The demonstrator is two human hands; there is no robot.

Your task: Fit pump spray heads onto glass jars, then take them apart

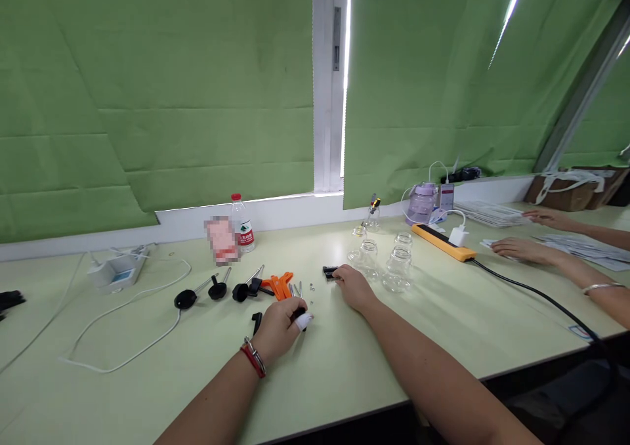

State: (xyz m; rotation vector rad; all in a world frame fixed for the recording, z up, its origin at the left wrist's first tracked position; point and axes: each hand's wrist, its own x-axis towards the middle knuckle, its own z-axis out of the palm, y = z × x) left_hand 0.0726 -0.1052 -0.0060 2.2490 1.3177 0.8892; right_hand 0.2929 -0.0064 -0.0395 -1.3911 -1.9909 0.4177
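My left hand (281,327) is closed around a small black part that it mostly hides. White tape wraps one fingertip of this hand, and a bracelet and red band circle the wrist. Further right, my right hand (355,287) pinches the near end of a black toothed strip (329,272) on the table. Several tiny metal pieces (312,288) lie between the hands. Beyond the left hand are orange plastic pieces (280,285) and thin metal rods. Left of these sit black round-headed parts with metal stems (217,290), and a black angled piece (256,321) is near the left wrist.
Clear glass vessels (396,275) stand right of my right hand. Behind are a water bottle (242,225), a glass holding tools (373,216) and a purple jug (422,203). An orange power strip (443,243) trails a black cable. A co-worker's hands (522,249) rest over papers.
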